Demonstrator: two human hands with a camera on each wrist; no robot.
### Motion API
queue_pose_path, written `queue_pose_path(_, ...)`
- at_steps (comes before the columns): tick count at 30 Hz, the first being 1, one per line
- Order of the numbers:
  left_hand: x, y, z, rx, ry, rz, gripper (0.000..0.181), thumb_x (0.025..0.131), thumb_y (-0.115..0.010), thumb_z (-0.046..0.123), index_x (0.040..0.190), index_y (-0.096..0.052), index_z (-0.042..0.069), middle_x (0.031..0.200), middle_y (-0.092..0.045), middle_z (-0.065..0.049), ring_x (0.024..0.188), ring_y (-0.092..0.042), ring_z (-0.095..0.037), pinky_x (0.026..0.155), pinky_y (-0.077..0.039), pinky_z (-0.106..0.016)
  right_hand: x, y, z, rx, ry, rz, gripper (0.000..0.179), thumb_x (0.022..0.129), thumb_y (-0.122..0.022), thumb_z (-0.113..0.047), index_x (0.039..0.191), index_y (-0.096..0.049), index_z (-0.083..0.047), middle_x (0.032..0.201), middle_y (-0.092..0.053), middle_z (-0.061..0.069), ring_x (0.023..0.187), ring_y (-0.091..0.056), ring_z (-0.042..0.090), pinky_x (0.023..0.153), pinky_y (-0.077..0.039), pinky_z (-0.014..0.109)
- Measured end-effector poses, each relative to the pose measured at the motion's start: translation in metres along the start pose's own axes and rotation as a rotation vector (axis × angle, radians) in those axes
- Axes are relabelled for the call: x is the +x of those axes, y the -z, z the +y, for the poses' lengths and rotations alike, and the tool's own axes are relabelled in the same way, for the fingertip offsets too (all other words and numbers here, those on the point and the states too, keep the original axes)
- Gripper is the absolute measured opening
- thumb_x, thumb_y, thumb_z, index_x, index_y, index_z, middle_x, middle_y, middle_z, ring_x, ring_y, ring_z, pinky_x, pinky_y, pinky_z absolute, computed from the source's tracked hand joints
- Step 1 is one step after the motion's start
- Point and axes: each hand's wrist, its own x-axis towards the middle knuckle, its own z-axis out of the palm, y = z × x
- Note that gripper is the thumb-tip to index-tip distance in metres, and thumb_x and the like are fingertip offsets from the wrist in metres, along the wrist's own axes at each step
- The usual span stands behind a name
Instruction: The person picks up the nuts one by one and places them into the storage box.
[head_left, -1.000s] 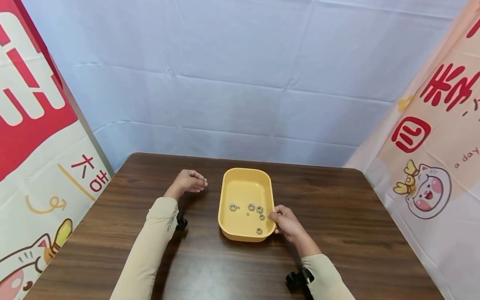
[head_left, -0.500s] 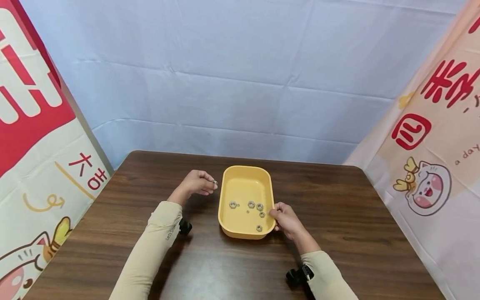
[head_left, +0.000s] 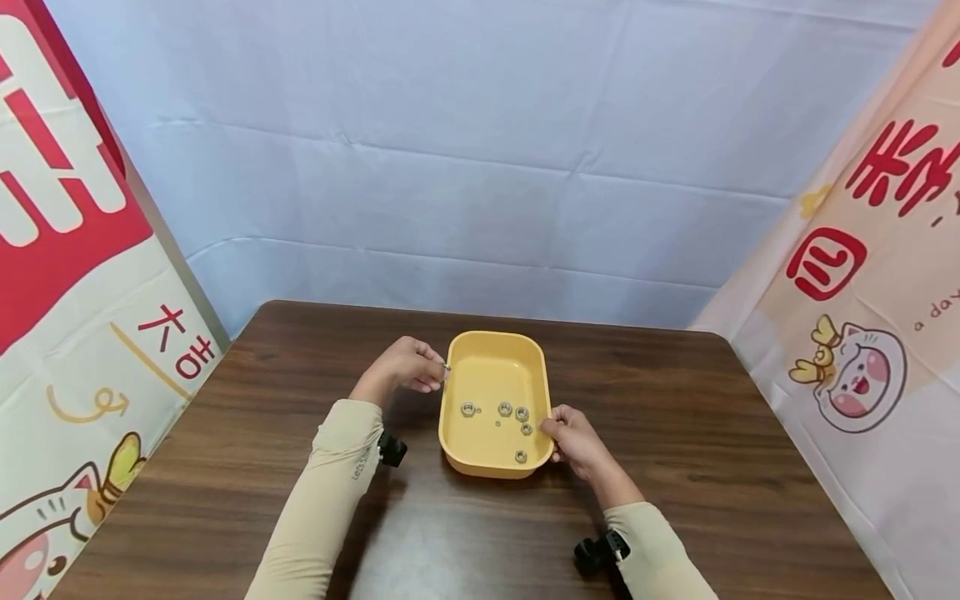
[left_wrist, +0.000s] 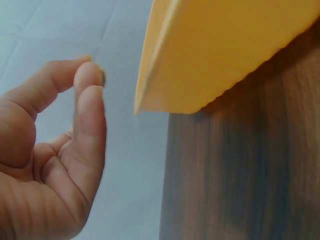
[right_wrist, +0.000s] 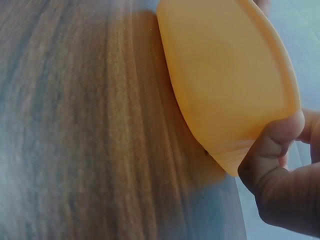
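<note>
A yellow rectangular tray (head_left: 491, 375) sits on the brown table. Several metal hex nuts lie on its floor, among them a larger nut (head_left: 468, 409) toward the left, another nut (head_left: 521, 457) near the front, and a tiny one (head_left: 498, 423) in the middle. At the tray's left rim, my left hand (head_left: 408, 365) pinches a small metal nut (left_wrist: 102, 76) between thumb and fingertips; fingers hide most of it. My right hand (head_left: 576, 440) grips the tray's right rim, with the thumb (right_wrist: 285, 127) over the edge in the right wrist view.
The dark wood-grain table (head_left: 675, 417) extends on both sides of the tray. Behind it hangs a pale blue cloth (head_left: 480, 167). Printed banners, a left banner (head_left: 75, 333) and a right banner (head_left: 862, 333), flank the table. Each wrist wears a black camera.
My left hand has moved right with the pinched nut, from beside the tray to its left rim. My right hand keeps its grip, and the tray stays in place.
</note>
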Motion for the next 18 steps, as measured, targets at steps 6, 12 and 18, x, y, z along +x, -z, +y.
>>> queue_pose_path(6,-0.001,-0.006,0.01,0.104,0.035,0.015,0.009,0.076,-0.071,0.002,0.082,-0.066,-0.002,0.068,-0.065,-0.013,0.059,-0.063,-0.021,0.064,-0.054,-0.037,0.002,-0.002,-0.003,0.002,-0.005,-0.015,0.006,0.085,-0.046,0.005,0.088,-0.041,0.003,0.063,-0.048,0.01,0.041,-0.042,0.008,0.036,-0.035,0.018)
queue_pose_path(12,0.002,-0.017,0.022,0.212,0.051,0.048,0.009,0.074,-0.073,0.001,0.08,-0.066,-0.001,0.065,-0.064,-0.012,0.057,-0.063,-0.02,0.057,-0.054,-0.032,0.0,-0.002,-0.005,-0.012,-0.006,-0.007,0.006,0.085,-0.046,0.005,0.087,-0.041,0.003,0.062,-0.047,0.009,0.041,-0.042,0.007,0.036,-0.035,0.017)
queue_pose_path(18,0.009,-0.027,0.035,0.343,0.14,0.033,0.014,0.073,-0.074,-0.001,0.082,-0.064,-0.005,0.066,-0.065,-0.014,0.054,-0.063,-0.019,0.064,-0.054,-0.036,-0.012,-0.008,-0.018,-0.009,-0.024,-0.034,0.005,0.086,-0.043,0.007,0.09,-0.041,0.009,0.064,-0.048,0.011,0.042,-0.043,0.008,0.037,-0.036,0.018)
